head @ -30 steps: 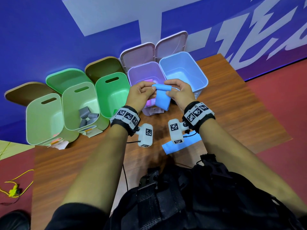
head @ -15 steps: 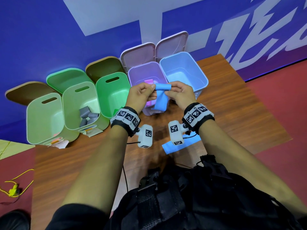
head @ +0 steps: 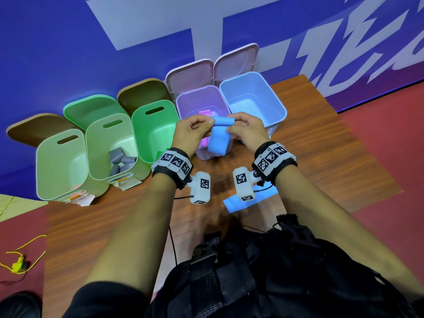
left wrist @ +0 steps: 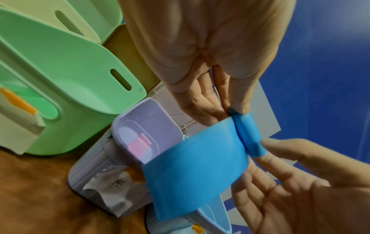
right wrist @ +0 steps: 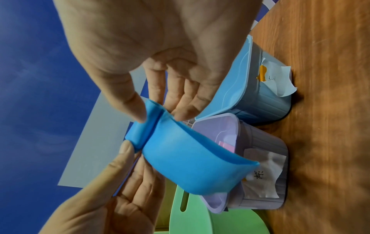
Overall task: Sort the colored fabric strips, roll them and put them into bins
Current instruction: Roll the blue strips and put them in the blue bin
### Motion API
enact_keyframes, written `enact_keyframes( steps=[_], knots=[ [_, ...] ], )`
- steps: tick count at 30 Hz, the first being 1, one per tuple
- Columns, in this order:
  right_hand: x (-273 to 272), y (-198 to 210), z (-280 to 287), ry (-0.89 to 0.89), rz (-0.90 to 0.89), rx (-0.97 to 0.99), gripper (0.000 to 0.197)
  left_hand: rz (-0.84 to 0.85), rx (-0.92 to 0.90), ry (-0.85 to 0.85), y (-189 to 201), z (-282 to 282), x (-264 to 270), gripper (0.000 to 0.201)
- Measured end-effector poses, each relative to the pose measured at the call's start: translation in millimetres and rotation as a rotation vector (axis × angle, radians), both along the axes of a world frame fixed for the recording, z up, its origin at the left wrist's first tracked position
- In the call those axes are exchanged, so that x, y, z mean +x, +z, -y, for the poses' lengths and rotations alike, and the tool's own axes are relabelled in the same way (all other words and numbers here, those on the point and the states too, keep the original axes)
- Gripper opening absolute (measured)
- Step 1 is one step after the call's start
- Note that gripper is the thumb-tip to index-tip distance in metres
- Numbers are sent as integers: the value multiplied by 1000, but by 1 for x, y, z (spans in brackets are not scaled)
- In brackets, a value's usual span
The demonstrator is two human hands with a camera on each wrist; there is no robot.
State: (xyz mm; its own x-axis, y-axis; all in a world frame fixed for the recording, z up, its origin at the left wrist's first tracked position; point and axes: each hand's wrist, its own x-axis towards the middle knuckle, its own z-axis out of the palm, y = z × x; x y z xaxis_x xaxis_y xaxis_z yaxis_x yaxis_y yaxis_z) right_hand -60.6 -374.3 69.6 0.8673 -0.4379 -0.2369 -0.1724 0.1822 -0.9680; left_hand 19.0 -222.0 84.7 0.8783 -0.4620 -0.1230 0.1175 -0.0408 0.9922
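smooth plastic bins, seemingly matt

A yellow cable lies on the red floor beside the wooden table.

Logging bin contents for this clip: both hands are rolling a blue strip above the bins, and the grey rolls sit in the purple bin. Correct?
Not quite. The grey rolls sit in the middle green bin, as the head view shows; the purple bin holds a pink strip. The left hand and right hand are indeed rolling the blue strip.
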Motion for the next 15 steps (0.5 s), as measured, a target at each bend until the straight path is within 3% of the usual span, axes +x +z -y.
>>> enact_keyframes(
  steps=[5, 15],
  knots=[
    [0, 0, -1, -23, 2, -31, 10, 32, 8, -19, -2, -3, 2, 13],
    [0, 2, 1, 18, 53, -39, 19, 10, 56, -71, -1, 1, 0, 10]
  ],
)
